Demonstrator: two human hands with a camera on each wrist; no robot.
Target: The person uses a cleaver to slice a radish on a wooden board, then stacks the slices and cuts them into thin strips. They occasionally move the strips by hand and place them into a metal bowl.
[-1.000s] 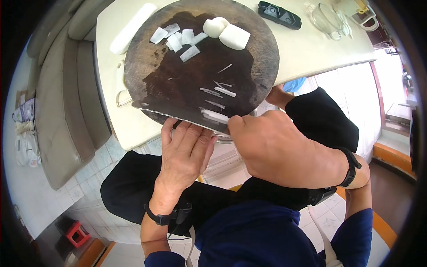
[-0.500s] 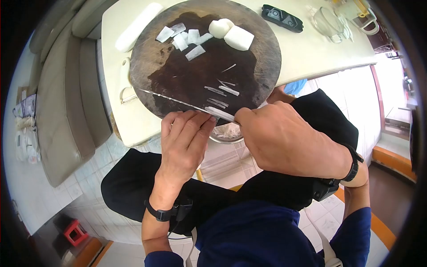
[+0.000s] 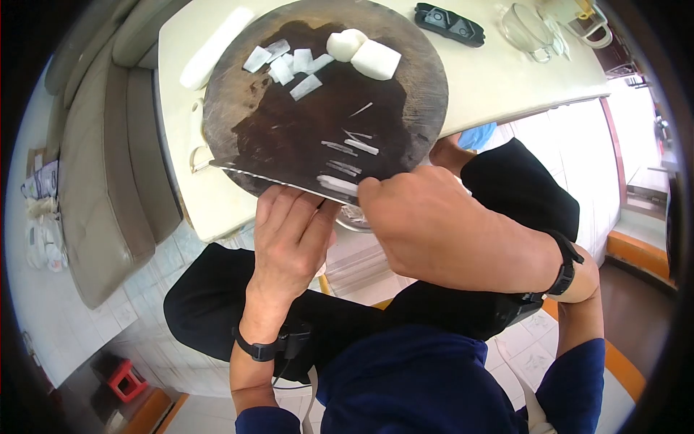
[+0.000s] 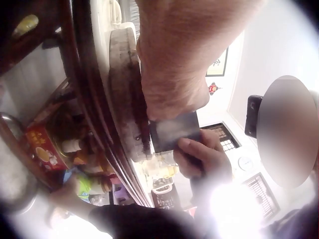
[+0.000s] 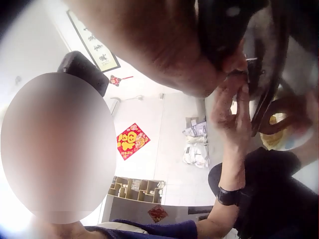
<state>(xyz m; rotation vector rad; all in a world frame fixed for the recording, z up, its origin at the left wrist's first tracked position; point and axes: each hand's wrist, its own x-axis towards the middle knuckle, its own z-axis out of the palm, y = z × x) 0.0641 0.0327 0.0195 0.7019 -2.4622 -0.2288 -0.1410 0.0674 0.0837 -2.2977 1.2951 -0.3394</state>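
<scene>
Knife point(image 4: 174, 132) in right hand point(image 3: 426, 224) seemingly touches left hand point(image 3: 289, 242).

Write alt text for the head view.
A person's right hand grips a knife at the near edge of a round cutting board, the left hand close by. White slices, chunks and thin strips lie on the board.

What sits where

On my screen, the board point(image 3: 253, 137) sits on the bench point(image 3: 491, 87), the knife point(image 4: 174, 131) at its near edge. Just past the knife lie strips point(image 3: 361, 147). Slices point(image 3: 282, 70) sit farther back left, chunks point(image 3: 377, 60) farther back right. Left of the board is a peeler point(image 3: 196, 126), a long piece point(image 3: 217, 48) behind it. Right are a gadget point(image 3: 450, 25), then a jug point(image 3: 526, 32).
</scene>
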